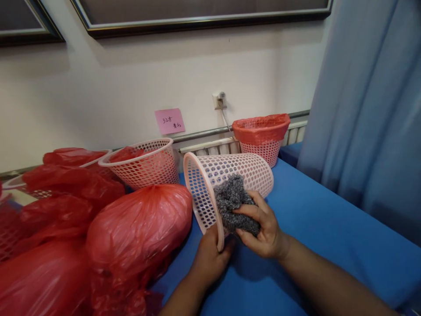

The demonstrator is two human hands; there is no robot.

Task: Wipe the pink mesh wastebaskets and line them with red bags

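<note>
While the right hand [263, 228] is clutching a dark grey cloth [232, 199] in a closed, bunched grip, the left hand [210, 254] is holding the lower rim of a pale pink basket [243, 169], its fingers curling into the mouth and its thumb lying outside. The basket is lying tipped on its side over a blue surface [329, 219], its mouth facing left; how much of its underside is touching there, I cannot tell. The cloth is resting against the basket's near outer wall, just beside the rim, so the step in hand is apparently wiping the mesh. Working farther along that wall would be calling for a steady left hold and light pressure, as the thin lattice is probably flexing easily. Reaching fresh mesh would be asking for a turn of the rim.

Just left of the basket's mouth, a bulging red bag [141, 219] is sitting. Behind the basket to the left, an upright basket [149, 169] is standing with red plastic inside; behind it to the right, a red-lined basket [263, 151] is standing. Well right of the basket, a blue curtain [358, 109] is hanging.
</note>
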